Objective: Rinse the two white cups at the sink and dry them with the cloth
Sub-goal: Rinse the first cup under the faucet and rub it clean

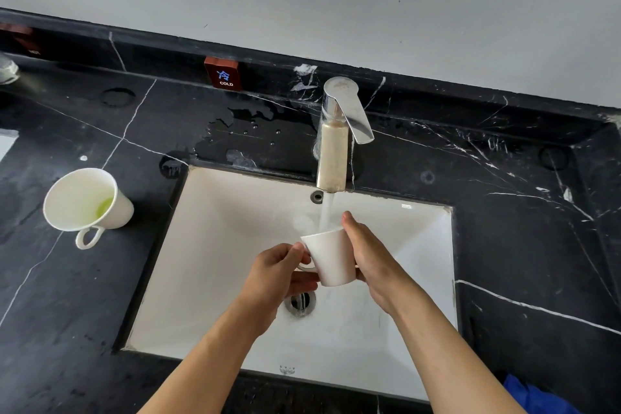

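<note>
At frame centre, both hands grip a small white ceramic cup (332, 259) under the running tap (332, 144): left hand (279, 272) fingers pinch its handle, right hand (369, 262) wraps the wall. Wet glaze looks slippery and breakable, so the handle seems safest.

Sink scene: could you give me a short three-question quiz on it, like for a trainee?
1. True or false: water from the faucet runs into the held cup.
2. The left hand grips the held cup by: A) its handle B) its base C) nothing
3. What lies inside the second cup on the countertop?

Key: 1 true. 2 A; the right hand steadies the other side. 3 A greenish residue.
</note>
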